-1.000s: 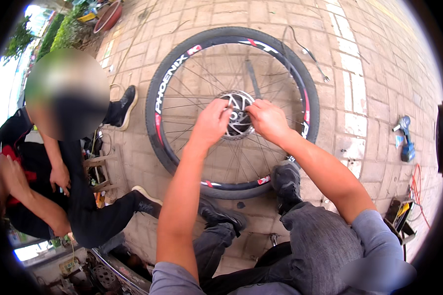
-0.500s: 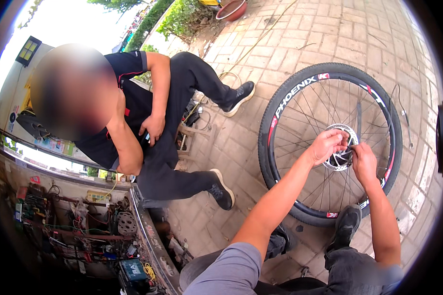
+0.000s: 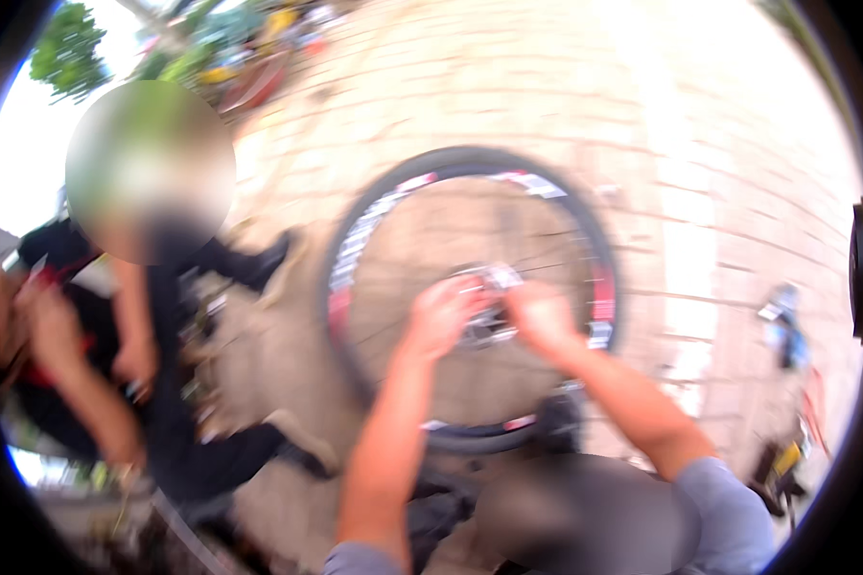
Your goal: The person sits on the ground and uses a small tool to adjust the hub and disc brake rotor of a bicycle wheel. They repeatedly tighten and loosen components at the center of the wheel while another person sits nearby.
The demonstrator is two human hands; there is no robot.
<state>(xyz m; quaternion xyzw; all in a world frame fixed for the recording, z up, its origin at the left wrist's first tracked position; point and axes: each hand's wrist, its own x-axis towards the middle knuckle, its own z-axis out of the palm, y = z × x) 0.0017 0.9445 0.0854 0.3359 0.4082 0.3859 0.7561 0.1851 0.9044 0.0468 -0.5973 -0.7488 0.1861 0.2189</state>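
Note:
A bicycle wheel [image 3: 360, 379] with a black tyre and a black, red and white rim lies flat on the paving in front of me. At its centre is a silver brake disc [image 3: 489, 335], partly covered by my hands. My left hand [image 3: 441, 316] is at the disc's left side, its fingers curled together. On the other side, my right hand [image 3: 544, 316] reaches in with fingers closed near the hub. Motion blurs both hands, and whatever small thing they pinch cannot be made out. My dark shoe [image 3: 559, 422] is against the near right part of the tyre.
Another person [image 3: 177, 383] in dark clothes sits at the left, one foot stretched toward the wheel. A blue and grey object [image 3: 786, 326] lies on the paving at right, with a dark and yellow item [image 3: 786, 460] nearer me. A reddish basin [image 3: 256, 84] stands far left.
My view has swung right, so the wheel and the other person appear farther left, and items on the right have come into sight. Both my hands stay at the wheel's centre.

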